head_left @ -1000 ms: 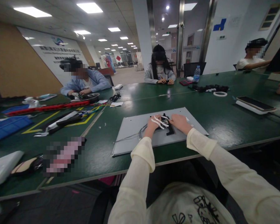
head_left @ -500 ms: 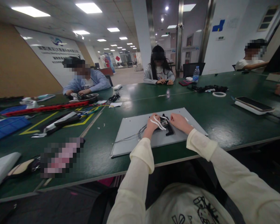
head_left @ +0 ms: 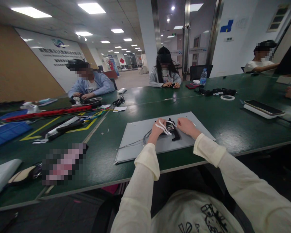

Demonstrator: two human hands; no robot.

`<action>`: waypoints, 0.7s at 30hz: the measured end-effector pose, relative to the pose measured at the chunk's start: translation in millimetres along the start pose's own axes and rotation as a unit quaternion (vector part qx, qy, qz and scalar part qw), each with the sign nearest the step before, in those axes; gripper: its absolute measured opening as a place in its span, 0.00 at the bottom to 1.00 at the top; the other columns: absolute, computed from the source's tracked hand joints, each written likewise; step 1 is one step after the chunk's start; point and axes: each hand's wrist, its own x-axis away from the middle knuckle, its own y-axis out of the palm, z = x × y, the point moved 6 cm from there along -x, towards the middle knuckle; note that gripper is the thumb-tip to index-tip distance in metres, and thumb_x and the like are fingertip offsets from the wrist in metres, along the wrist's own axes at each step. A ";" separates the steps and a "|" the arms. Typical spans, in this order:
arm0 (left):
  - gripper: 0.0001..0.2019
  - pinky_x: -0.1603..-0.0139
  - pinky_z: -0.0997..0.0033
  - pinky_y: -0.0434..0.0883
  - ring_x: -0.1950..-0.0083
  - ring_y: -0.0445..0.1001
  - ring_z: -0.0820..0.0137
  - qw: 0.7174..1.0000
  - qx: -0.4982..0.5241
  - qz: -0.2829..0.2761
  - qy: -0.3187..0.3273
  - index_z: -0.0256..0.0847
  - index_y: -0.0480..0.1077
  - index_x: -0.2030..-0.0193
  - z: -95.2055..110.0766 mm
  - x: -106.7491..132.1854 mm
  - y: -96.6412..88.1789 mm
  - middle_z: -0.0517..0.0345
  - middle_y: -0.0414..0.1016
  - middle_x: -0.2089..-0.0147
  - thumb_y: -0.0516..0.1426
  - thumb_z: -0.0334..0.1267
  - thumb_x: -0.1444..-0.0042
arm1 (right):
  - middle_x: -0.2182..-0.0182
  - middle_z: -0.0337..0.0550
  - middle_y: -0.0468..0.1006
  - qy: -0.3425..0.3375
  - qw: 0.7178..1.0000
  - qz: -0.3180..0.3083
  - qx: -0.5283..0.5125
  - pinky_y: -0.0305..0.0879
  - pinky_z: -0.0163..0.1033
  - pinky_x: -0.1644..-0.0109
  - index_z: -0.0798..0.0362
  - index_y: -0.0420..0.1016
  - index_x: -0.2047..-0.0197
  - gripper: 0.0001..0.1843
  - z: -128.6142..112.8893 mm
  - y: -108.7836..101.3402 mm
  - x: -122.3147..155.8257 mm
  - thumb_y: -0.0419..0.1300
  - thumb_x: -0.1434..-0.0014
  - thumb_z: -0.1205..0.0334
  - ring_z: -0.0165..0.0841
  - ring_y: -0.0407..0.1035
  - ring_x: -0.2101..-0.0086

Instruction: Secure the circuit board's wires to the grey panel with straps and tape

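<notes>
A grey panel (head_left: pixel 138 136) lies flat on the green table (head_left: pixel 223 123) in front of me. On it sits a small black part (head_left: pixel 172 129) with thin wires (head_left: pixel 145 139) trailing off to the left. My left hand (head_left: pixel 157 129) is curled on the part's left side, and white strips (head_left: pixel 163 127) cross its fingers. My right hand (head_left: pixel 186 125) is closed in a pinch at the part's right side, touching it. What its fingertips hold is too small to make out.
Three other people sit at the far and right sides of the table. A water bottle (head_left: pixel 203 77), a tape ring (head_left: pixel 227 97) and a phone on a white box (head_left: pixel 264 108) lie to the right. Blue trays (head_left: pixel 7 131), a red bar (head_left: pixel 48 112) and cables crowd the left.
Both hands stay on the black part with only slight finger shifts. The view has drifted a little.
</notes>
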 end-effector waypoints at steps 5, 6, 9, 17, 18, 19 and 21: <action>0.16 0.45 0.64 0.67 0.50 0.72 0.65 0.982 0.097 0.160 0.008 0.34 0.68 0.47 -3.2 -0.1 -23.2 0.45 0.74 0.53 0.45 0.35 0.37 | 0.73 0.39 0.74 -0.048 0.967 0.059 -0.245 0.59 0.34 0.64 0.54 0.71 0.66 0.10 -8.8 -10.2 -5.4 0.54 0.41 0.58 0.30 0.67 0.71; 0.17 0.44 0.63 0.67 0.49 0.71 0.65 0.973 0.118 0.196 0.013 0.35 0.68 0.47 -1.8 1.1 -30.1 0.45 0.73 0.53 0.44 0.36 0.36 | 0.74 0.38 0.73 -0.067 0.952 0.047 -0.294 0.59 0.34 0.64 0.54 0.71 0.66 0.12 -13.8 -9.8 -5.3 0.53 0.41 0.55 0.29 0.67 0.72; 0.17 0.44 0.62 0.67 0.49 0.71 0.65 0.945 0.172 0.278 0.013 0.38 0.68 0.49 3.1 6.2 -46.8 0.47 0.73 0.53 0.42 0.41 0.34 | 0.73 0.38 0.74 -0.114 0.918 -0.008 -0.379 0.60 0.34 0.64 0.55 0.73 0.65 0.17 -29.9 -7.0 -1.8 0.52 0.40 0.50 0.30 0.66 0.71; 0.18 0.44 0.56 0.65 0.50 0.70 0.62 0.927 0.213 0.309 -0.016 0.41 0.68 0.53 6.3 13.7 -50.8 0.46 0.71 0.55 0.41 0.46 0.34 | 0.66 0.43 0.76 -0.159 0.901 -0.046 -0.402 0.61 0.37 0.60 0.55 0.76 0.63 0.17 -43.3 -6.1 7.2 0.57 0.43 0.49 0.32 0.68 0.65; 0.18 0.44 0.56 0.65 0.50 0.70 0.61 0.928 0.214 0.304 -0.021 0.41 0.68 0.53 6.4 14.0 -50.5 0.46 0.71 0.55 0.41 0.45 0.34 | 0.66 0.43 0.76 -0.162 0.901 -0.047 -0.400 0.61 0.37 0.61 0.55 0.76 0.63 0.17 -43.9 -5.7 7.9 0.58 0.43 0.49 0.32 0.67 0.66; 0.17 0.44 0.56 0.65 0.49 0.70 0.61 0.930 0.213 0.297 -0.025 0.41 0.67 0.53 6.9 14.3 -50.4 0.46 0.71 0.55 0.41 0.45 0.34 | 0.66 0.44 0.76 -0.164 0.901 -0.049 -0.398 0.61 0.37 0.61 0.55 0.77 0.64 0.16 -44.7 -5.5 8.6 0.59 0.44 0.50 0.32 0.67 0.66; 0.17 0.43 0.58 0.64 0.48 0.70 0.62 0.937 0.206 0.280 -0.033 0.40 0.67 0.52 8.3 14.9 -50.8 0.46 0.71 0.54 0.42 0.43 0.34 | 0.66 0.44 0.76 -0.166 0.902 -0.048 -0.396 0.62 0.36 0.62 0.55 0.77 0.65 0.15 -45.9 -5.8 9.6 0.60 0.45 0.50 0.32 0.68 0.66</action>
